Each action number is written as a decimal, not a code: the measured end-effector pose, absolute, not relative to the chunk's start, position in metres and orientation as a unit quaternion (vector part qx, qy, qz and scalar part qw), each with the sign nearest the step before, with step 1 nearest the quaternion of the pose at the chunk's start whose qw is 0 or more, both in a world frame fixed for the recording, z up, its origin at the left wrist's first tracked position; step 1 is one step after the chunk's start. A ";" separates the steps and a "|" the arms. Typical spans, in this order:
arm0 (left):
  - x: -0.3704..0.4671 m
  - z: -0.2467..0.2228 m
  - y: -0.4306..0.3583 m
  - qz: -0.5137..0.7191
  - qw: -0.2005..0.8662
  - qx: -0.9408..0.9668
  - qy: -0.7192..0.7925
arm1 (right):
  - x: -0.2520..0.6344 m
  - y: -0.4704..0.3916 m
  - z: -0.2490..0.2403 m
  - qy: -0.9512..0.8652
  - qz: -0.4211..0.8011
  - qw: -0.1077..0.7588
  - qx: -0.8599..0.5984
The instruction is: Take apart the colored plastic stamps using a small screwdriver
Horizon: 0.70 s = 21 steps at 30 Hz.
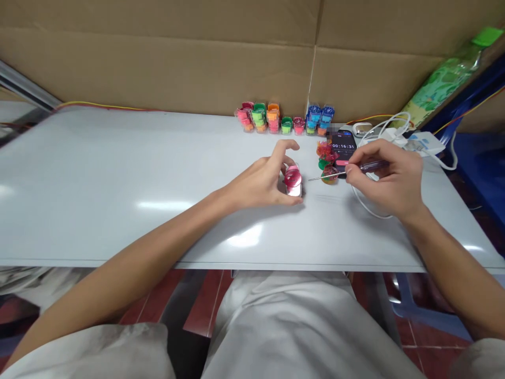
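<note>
Low over the table, my left hand (270, 181) curls around a small pink and clear plastic case (293, 180). Its thumb is at the near side, other fingers at the far side, and the index finger arches above. My right hand (390, 176) grips a thin screwdriver (373, 167) by its dark, translucent handle. The metal tip points left and stops a little short of the pink case, apart from it. Loose red, green and orange translucent plastic pieces (325, 158) lie in a small heap between the hands, partly behind the screwdriver shaft.
Stacks of small coloured plastic cases (259, 117) line the cardboard wall (177, 68). A phone (342, 145) showing a timer lies behind my right hand, beside a white cable (374, 213). A green-capped bottle (445, 84) leans at the far right of the white table (98, 184).
</note>
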<state>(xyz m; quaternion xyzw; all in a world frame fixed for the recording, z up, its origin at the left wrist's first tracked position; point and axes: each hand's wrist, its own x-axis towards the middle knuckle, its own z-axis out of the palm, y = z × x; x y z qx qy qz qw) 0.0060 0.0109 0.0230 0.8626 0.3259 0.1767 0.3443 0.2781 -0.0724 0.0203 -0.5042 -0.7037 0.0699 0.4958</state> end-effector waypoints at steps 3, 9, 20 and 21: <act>0.006 0.023 0.011 0.153 0.319 0.883 0.308 | 0.278 -0.072 0.021 -0.705 0.064 0.500 -0.498; 0.005 0.025 0.012 0.159 0.313 0.879 0.324 | 0.279 -0.071 0.021 -0.708 0.058 0.497 -0.498; 0.005 0.024 0.013 0.152 0.295 0.885 0.325 | 0.269 -0.072 0.010 -0.673 0.204 0.529 -0.476; 0.006 0.023 0.013 0.152 0.289 0.886 0.328 | 0.269 -0.072 0.008 -0.679 0.220 0.514 -0.476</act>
